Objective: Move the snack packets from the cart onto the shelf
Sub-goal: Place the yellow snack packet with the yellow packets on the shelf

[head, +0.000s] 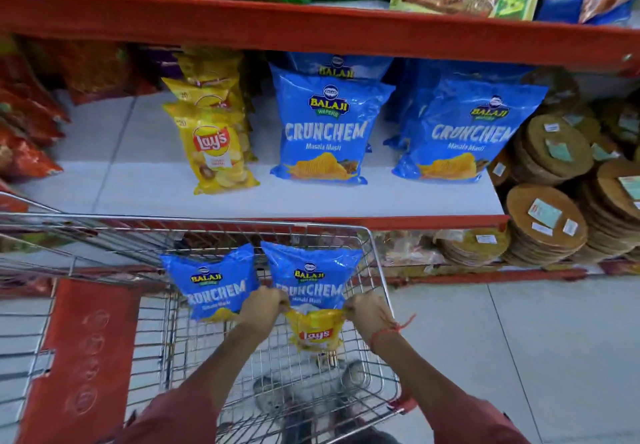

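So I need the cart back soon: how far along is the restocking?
Partly done, it seems. The shelf already carries a row of yellow Lay's packets and two stacks of blue Crunchem packets. In hand: the left hand and right hand grip one yellow Lay's packet by its top corners, inside the cart. Left: two blue packets in the cart.

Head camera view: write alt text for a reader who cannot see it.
Both hands, left and right, grip a yellow Lay's packet over a wire cart holding two blue Crunchem packets. Ahead, a white shelf carries matching Lay's and Crunchem packets.
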Tool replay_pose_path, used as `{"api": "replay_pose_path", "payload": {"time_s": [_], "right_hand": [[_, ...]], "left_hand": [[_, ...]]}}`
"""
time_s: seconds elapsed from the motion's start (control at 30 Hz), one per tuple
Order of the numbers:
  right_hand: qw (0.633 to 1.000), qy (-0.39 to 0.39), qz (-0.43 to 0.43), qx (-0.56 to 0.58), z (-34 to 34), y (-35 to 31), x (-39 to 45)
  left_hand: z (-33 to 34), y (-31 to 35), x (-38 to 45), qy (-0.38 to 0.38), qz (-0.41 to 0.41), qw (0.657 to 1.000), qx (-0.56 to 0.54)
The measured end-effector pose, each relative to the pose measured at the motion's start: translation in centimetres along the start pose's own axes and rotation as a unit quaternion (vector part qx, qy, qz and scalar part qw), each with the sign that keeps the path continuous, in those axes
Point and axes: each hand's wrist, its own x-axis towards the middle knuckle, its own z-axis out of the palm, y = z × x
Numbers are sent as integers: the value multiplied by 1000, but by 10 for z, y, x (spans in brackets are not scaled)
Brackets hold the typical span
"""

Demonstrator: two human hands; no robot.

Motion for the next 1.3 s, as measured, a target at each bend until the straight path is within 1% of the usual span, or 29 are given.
{"api": "replay_pose_path", "payload": {"time_s": [0.03,0.07,0.1,0.17,0.23,0.27,0.37,0.5,0.63,0.7,0.77,0.83,0.9,1.17,1.3], "right_hand": [[1000,15,-4,23,-4,-1,-4],[997,34,-8,68,-10,-3,-9],[995,45,-21,84,-18,-6,-16],[986,92,-72,120,-32,-12,-31],[969,149,-97,174,-47,-19,-41],[960,164,-110,200,-55,-23,-45],[933,202,-145,259,-87,-43,-56],[896,267,-201,290,-130,-73,-63],[861,331,-246,298,-171,-101,-63],[841,368,-266,294,-191,-113,-59],[828,398,-277,281,-207,-127,-53],[826,401,-279,280,-217,-140,-43],[833,390,-269,286,-220,-151,-31],[875,335,-227,266,-203,-168,24],[878,337,-220,257,-194,-172,42]], "left_hand": [[-7,-2,-6,13,4,1000,-21],[-12,-4,-13,39,20,998,-38],[-17,-6,-20,65,25,996,-54],[-29,-12,-35,131,42,985,-106],[-46,-16,-50,189,64,968,-150],[-56,-18,-56,223,84,958,-159],[-94,-21,-73,289,116,929,-200],[-142,-17,-85,368,121,874,-293],[-185,-9,-83,439,132,824,-333],[-204,-6,-79,460,131,807,-347],[-218,-6,-73,476,132,796,-349],[-228,-9,-66,491,131,793,-336],[-234,-15,-56,494,126,797,-323],[-235,-37,-17,479,87,829,-275],[-230,-45,-3,469,80,837,-272]]}}
